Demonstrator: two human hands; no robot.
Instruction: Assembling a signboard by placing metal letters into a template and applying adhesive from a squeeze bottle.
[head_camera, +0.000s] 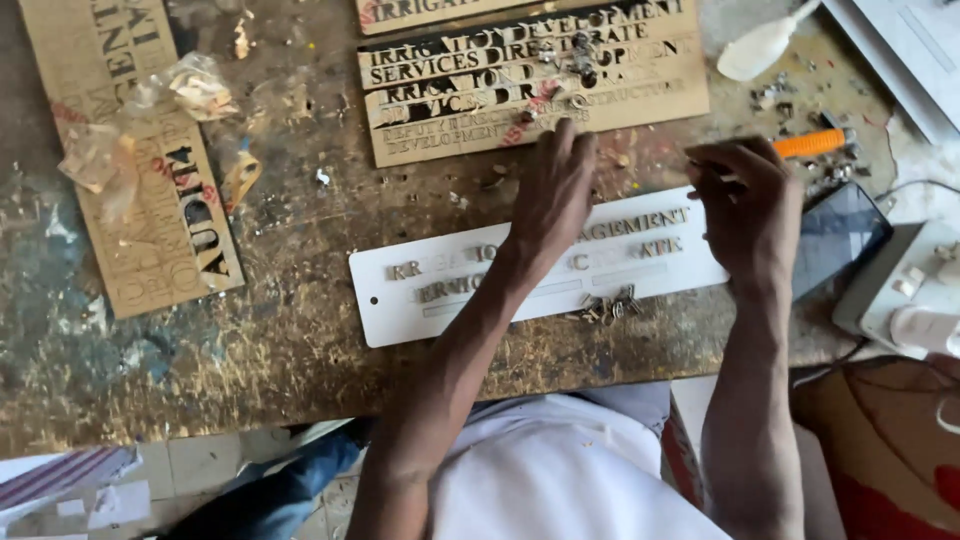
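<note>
A long white sign plate (420, 290) lies across the worn wooden bench (280, 350), with small metallic letters stuck on it in rows. My left hand (552, 195) rests flat over the plate's middle, fingers reaching toward the tan cut-out letter board (640, 90) behind it. My right hand (750, 205) hovers over the plate's right end, pinching a thin pale stick-like tool (727, 179). A small heap of loose metal letters (608, 306) sits at the plate's near edge.
A second tan stencil board (150, 230) lies at left with crumpled clear wrap (150, 110) on it. An orange-handled knife (810, 143), a dark phone (838, 235), a white power strip (900, 290) and a white spatula (760, 45) lie at right.
</note>
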